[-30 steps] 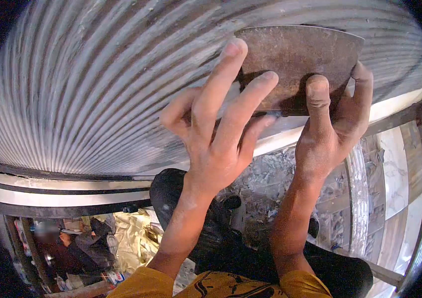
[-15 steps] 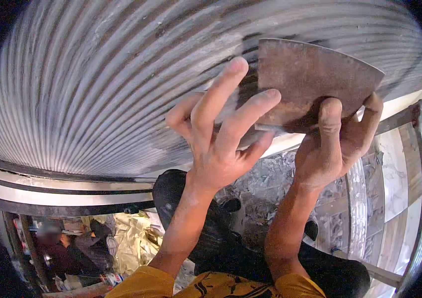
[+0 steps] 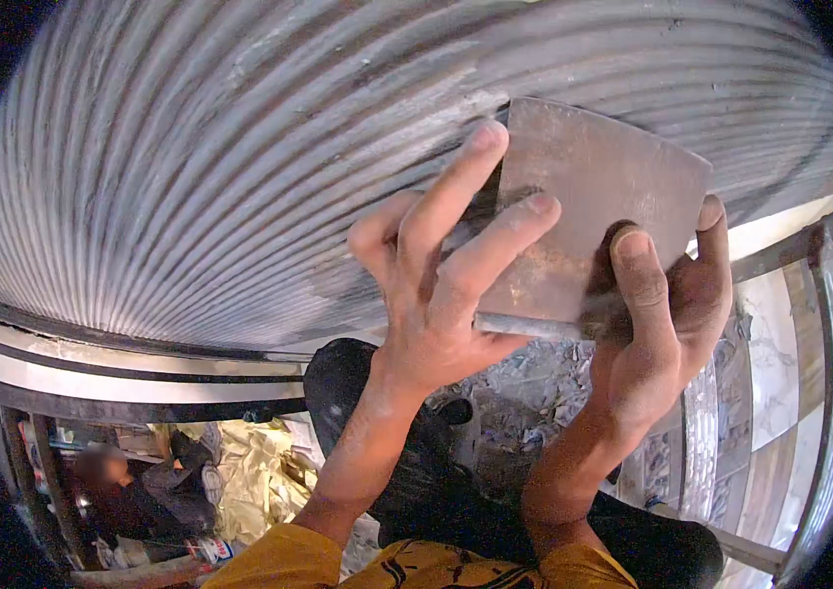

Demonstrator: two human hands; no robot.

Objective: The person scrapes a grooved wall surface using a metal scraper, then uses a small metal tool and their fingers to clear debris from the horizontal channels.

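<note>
While my right hand (image 3: 662,344) grips the blade (image 3: 603,187) on the ribbed sheet (image 3: 191,177) | left hand (image 3: 426,314) splayed, pressing | mid-scrape, I judge; next: even pressure.

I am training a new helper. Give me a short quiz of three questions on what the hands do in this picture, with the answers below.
1. True or false: the left hand and the right hand both touch the rusty metal blade.
2. The blade lies flat against: A) a ribbed grey surface; B) a glass pane; C) a wooden plank.
3. Fill in: another person is seen far below, at the lower ____ of the picture.

Key: 1 true. 2 A. 3 left.
</note>
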